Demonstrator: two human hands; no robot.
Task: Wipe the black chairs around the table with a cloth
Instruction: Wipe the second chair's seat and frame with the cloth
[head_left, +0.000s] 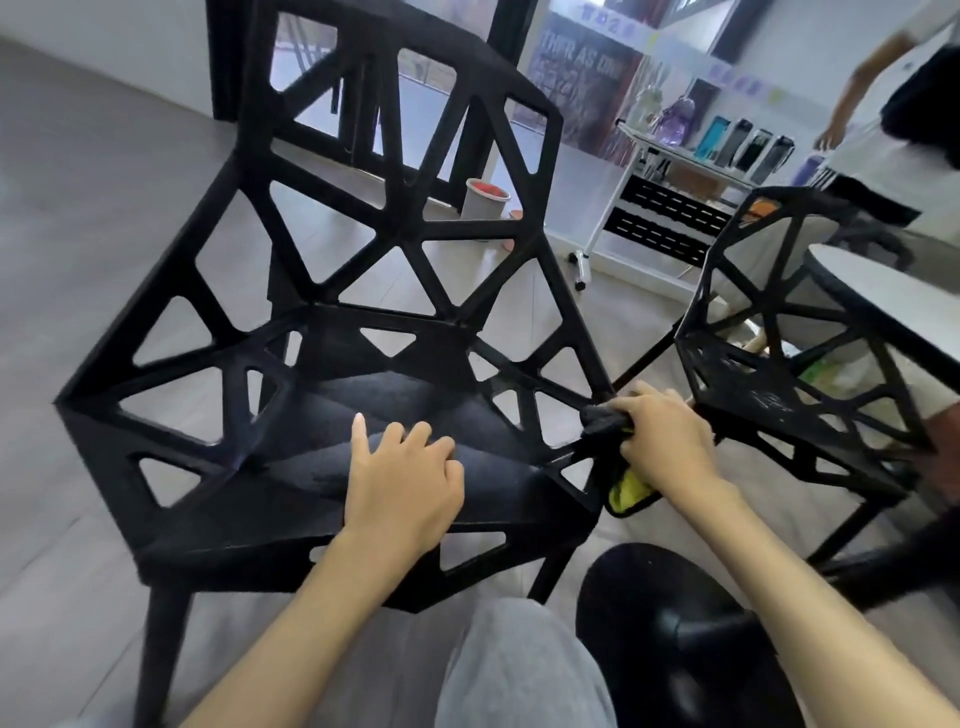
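I see a grey plank floor (104, 208) and pale walls. A white trolley (644, 228) on castors carries bottles (743, 143). A grey bucket (484, 197) stands by a dark door frame (221, 57); a round white table (893, 306) sits at right.

near chair (332, 322): black all over, frame cut into open triangles and polygons
second chair (789, 384): black, same open geometric lattice
cloth (615, 457): dark grey to black on the upper part, bright yellow-green on the lower part
table (883, 296): white top with a dark edge
floor (78, 218): grey planks
bucket (483, 197): grey with red inside
trolley (660, 208): white frame, black panels with pale dashes
bottles (748, 145): teal, black and grey
trouser leg (519, 670): light grey
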